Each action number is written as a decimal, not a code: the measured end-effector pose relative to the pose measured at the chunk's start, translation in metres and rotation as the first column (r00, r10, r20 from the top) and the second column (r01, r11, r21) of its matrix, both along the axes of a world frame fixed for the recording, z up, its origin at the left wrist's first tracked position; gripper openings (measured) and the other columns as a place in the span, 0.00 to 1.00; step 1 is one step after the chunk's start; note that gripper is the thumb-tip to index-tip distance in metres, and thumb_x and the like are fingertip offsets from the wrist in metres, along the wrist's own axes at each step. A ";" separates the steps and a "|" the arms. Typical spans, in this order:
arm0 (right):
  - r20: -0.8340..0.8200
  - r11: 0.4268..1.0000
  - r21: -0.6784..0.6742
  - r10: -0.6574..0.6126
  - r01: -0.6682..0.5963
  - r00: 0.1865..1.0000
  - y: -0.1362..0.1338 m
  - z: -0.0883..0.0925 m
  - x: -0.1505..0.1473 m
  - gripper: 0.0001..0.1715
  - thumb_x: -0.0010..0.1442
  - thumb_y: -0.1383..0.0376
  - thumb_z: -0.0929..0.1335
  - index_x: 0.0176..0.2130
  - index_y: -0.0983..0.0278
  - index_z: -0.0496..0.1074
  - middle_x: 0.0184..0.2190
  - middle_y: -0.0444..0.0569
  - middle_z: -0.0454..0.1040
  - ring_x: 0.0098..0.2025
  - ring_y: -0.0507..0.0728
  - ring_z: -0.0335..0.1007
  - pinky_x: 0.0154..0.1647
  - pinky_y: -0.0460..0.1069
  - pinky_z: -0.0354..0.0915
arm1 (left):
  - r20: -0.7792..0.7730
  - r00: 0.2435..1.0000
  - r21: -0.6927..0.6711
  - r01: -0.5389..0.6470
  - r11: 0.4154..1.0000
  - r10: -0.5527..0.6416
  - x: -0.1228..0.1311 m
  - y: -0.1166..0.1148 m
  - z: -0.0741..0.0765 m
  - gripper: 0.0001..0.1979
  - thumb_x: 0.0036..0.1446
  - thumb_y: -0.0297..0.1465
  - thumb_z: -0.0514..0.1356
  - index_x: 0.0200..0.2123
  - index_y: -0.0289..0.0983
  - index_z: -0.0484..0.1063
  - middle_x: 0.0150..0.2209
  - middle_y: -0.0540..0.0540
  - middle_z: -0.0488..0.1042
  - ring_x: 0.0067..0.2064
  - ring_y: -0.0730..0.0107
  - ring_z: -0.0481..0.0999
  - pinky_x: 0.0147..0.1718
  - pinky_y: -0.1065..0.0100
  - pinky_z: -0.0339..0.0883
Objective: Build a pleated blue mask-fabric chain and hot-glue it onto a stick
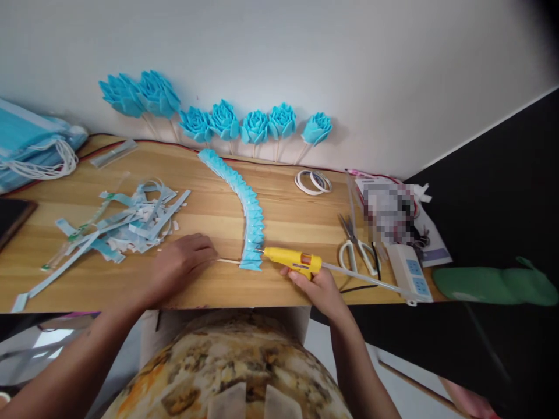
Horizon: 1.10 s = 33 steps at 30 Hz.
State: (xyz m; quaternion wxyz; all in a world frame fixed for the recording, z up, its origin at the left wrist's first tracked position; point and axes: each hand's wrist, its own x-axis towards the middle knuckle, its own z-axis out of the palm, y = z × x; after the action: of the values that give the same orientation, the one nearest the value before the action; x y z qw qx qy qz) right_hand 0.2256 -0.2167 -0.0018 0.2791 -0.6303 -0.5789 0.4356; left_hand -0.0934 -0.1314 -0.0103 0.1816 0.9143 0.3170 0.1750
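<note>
My right hand [318, 287] grips a yellow glue gun [292, 260] by its handle, its nozzle pointing left at the near end of a long curved strip of folded blue petals [244, 201] on the wooden table [288, 215]. My left hand [183, 262] rests on the table with fingers curled, pinching a thin wooden stick [227, 261] that reaches under the strip's near end. A clear glue stick [367, 277] juts from the back of the gun.
Several finished blue fabric roses [225, 119] lean on the wall. A pile of blue and white scraps [126, 224] lies left, a stack of face masks [30, 148] far left. Scissors [356, 247], white tape rings [312, 181] and a power strip [410, 270] sit right.
</note>
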 end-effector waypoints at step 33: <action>0.158 0.999 0.053 -0.004 -0.004 0.987 0.008 0.010 0.001 0.21 0.61 0.51 0.67 0.41 0.63 0.79 0.41 0.52 0.82 0.44 0.63 0.79 0.45 0.55 0.73 | 0.125 0.992 0.025 -0.004 1.000 0.000 -0.002 -0.001 -0.013 0.12 0.69 0.28 0.52 0.36 0.37 0.74 0.37 0.45 0.74 0.40 0.66 0.71 0.39 0.66 0.62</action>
State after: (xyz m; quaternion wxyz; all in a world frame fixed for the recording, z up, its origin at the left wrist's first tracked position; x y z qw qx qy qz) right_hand 0.2266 -0.2092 0.0078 0.2492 -0.6551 -0.6105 0.3687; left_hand -0.0956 -0.1326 -0.0230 0.1894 0.9034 0.3037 0.2362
